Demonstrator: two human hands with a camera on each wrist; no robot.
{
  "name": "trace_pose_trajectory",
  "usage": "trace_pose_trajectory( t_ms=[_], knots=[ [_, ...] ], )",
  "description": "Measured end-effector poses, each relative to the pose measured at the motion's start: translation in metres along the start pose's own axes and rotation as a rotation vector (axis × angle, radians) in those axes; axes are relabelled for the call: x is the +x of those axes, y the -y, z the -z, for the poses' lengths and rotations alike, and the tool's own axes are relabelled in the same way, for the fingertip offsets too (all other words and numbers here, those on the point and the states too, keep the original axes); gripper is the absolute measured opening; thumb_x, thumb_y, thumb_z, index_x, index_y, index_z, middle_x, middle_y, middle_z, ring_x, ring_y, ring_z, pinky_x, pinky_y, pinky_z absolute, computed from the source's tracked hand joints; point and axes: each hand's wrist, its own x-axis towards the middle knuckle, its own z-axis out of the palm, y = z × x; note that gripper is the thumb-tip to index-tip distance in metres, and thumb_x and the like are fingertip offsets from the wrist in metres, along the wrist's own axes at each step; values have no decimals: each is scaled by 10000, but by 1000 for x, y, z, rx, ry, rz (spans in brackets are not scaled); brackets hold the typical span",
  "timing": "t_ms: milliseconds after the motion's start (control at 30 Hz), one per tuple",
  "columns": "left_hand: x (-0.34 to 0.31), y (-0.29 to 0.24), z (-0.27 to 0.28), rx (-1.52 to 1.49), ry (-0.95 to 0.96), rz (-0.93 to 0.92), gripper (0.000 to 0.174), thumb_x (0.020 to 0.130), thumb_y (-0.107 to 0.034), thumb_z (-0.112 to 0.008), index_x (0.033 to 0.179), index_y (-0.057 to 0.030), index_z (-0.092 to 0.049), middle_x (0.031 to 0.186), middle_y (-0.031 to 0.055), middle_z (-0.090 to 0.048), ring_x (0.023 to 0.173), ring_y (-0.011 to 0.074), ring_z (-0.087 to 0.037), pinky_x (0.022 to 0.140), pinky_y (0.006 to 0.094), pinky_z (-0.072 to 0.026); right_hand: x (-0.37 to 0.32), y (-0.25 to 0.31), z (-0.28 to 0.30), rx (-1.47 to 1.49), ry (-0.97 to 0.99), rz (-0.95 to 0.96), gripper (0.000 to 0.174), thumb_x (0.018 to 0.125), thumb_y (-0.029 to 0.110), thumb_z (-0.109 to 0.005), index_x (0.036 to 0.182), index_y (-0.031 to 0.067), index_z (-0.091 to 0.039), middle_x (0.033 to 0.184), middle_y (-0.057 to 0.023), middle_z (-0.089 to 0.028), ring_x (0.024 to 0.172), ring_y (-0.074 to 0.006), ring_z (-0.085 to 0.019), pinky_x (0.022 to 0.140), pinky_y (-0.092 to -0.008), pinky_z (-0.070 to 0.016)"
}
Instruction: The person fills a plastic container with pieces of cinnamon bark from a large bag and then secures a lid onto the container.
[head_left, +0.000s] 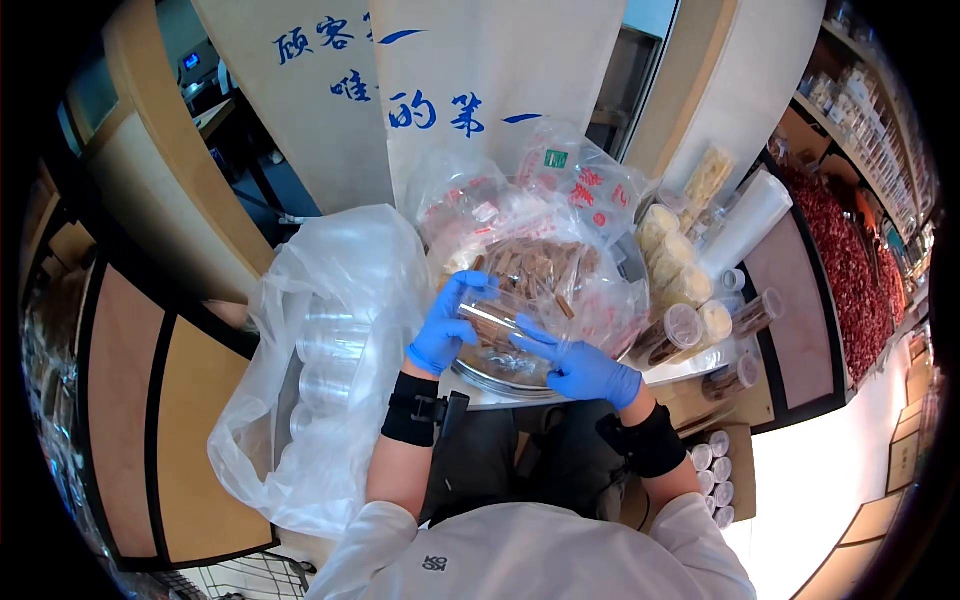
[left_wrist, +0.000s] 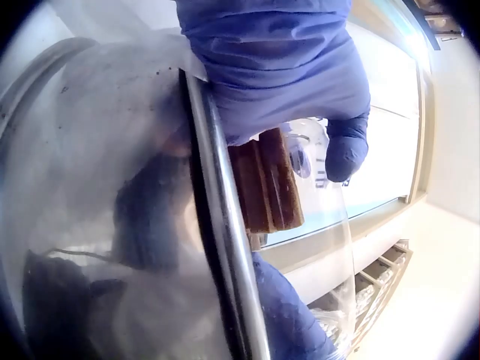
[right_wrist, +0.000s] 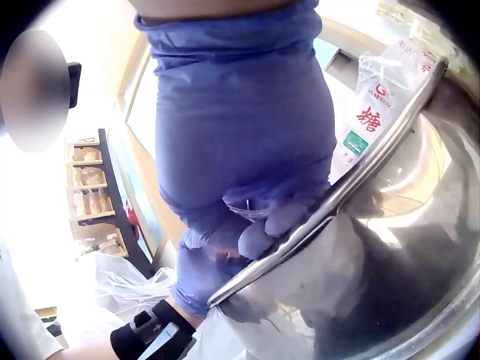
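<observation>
The left hand [head_left: 443,328] gripped a tilted clear jar [head_left: 500,323] with brown sticks [left_wrist: 268,180] inside; the right hand [head_left: 592,373] grasped the jar's right end. The jar was above the near part of a metal bowl [head_left: 505,390] holding more brown pieces [head_left: 545,265]. To the left, a plastic bag [head_left: 240,440] held clear containers [head_left: 328,385]; lidded tubs [head_left: 682,325] stood right.
</observation>
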Motion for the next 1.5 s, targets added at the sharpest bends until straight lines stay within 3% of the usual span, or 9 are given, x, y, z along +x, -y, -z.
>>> trace_pose_trajectory(
  t_ms=[267,433,667,833,967,1033,1233,1333,1500],
  knots=[
    [1,5,5,-13,-11,-75,777,472,38,-524,1242,-70,-504,1277,117,-549,1245,256,-493,1084,345,-367,-9,7,8,-54,77,-90,857,717,-30,-492,1512,234,-307,1571,-97,-267,817,-333,-662,778,-363,-524],
    [1,5,4,-4,-10,-34,779,466,21,-533,1238,-81,-498,1252,134,-561,1263,276,-480,1105,359,-344,-5,13,24,-138,243,-69,787,760,9,-515,1500,199,-328,1279,-227,-566,789,-334,-651,732,-388,-521],
    [-3,4,5,-164,-75,-108,825,469,28,-534,1285,-84,-485,1274,154,-552,1264,276,-480,1109,356,-347,-25,6,44,434,91,-216,692,791,31,-562,1460,115,-405,1340,-204,-554,981,-248,-660,872,-390,-494],
    [-3,4,4,-185,-87,-94,828,482,22,-540,1301,-87,-478,1281,156,-548,1263,277,-481,1109,363,-349,-21,15,36,1579,-193,19,623,815,38,-598,1406,-50,-418,1373,-144,-529,1249,-220,-516,1087,-340,-373],
    [-3,4,8,-130,-30,-110,814,495,23,-527,1300,-85,-474,1306,150,-531,1252,268,-491,1099,363,-360,-1,36,30,934,-193,-277,667,767,24,-623,1389,-91,-410,1471,-166,-412,1376,-274,-373,1161,-363,-273],
    [-3,7,10,-128,14,-105,808,502,25,-520,1301,-85,-474,1304,147,-534,1254,267,-490,1095,355,-361,8,14,13,1738,-92,-137,720,733,19,-622,1396,-114,-374,1521,-184,-323,1407,-307,-318,1185,-385,-223],
    [-1,8,9,-75,46,-22,782,530,32,-499,1303,-86,-473,1325,138,-532,1259,247,-486,1063,314,-378,14,-10,-1,1829,30,123,746,732,23,-610,1422,-86,-349,1528,-180,-313,1418,-310,-293,1194,-391,-200],
    [0,6,5,-61,36,0,773,540,36,-493,1303,-88,-474,1316,124,-537,1240,230,-496,1021,293,-408,14,-2,5,1812,-22,-58,670,757,52,-608,1386,-82,-421,1536,-190,-291,1432,-301,-271,1202,-402,-177],
    [1,4,2,37,-47,-62,750,551,31,-494,1291,-89,-487,1237,92,-558,1181,204,-516,945,260,-449,11,-46,-8,1681,-223,10,363,930,235,-546,1162,-42,-585,1273,-176,-550,1156,-240,-549,1002,-350,-428]
  ],
)
